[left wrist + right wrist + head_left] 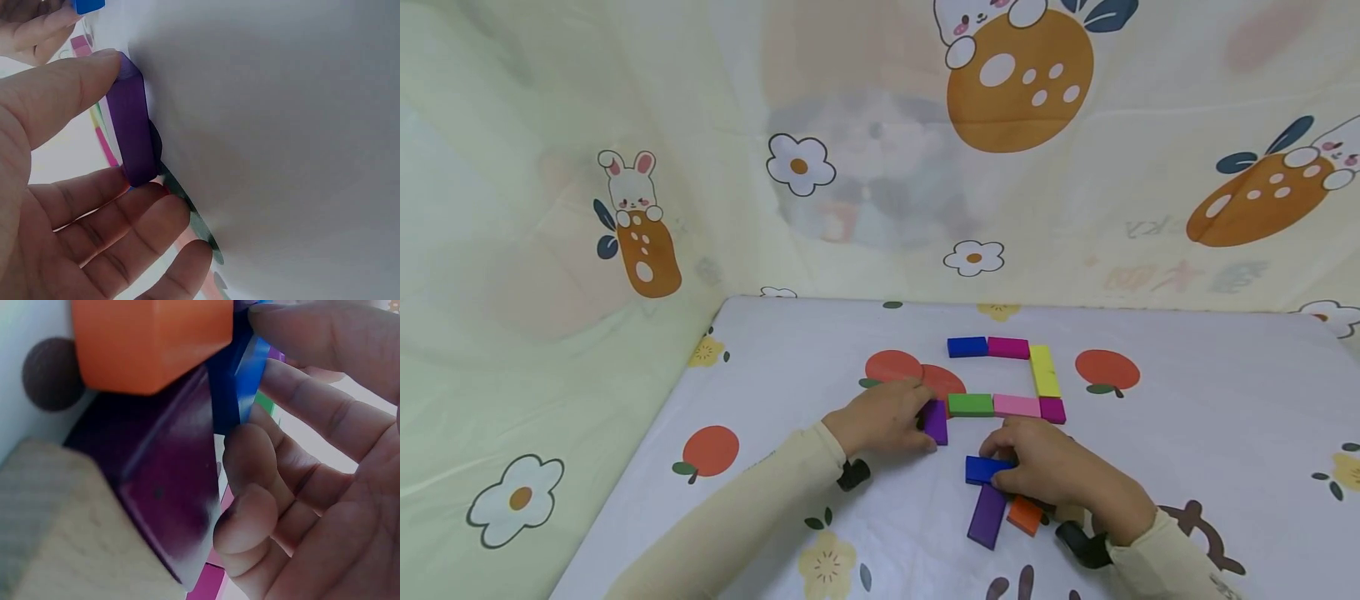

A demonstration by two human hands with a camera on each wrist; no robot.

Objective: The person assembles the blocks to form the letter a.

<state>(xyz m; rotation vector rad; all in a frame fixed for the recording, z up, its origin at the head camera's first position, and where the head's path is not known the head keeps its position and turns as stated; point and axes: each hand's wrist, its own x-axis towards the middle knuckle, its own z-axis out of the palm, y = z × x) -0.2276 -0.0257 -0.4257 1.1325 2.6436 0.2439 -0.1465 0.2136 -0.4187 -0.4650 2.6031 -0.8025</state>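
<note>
My left hand (883,417) pinches a purple block (936,422) between thumb and fingers, at the left end of the green block (971,406). The left wrist view shows the thumb on one end of this purple block (130,125) and fingers at the other. Nearer the front, my right hand (1047,465) pinches a blue block (983,470) by its right part. Just below that block lie a second purple block (987,517) and an orange block (1025,516). A wood-coloured block (56,531) is partly hidden under the right wrist in the head view.
To the right of the green block run a pink block (1017,406) and a magenta block (1053,410). A yellow block (1045,372) turns the line back to another magenta block (1008,347) and a blue block (967,347). Printed cloth (760,350) covers the table.
</note>
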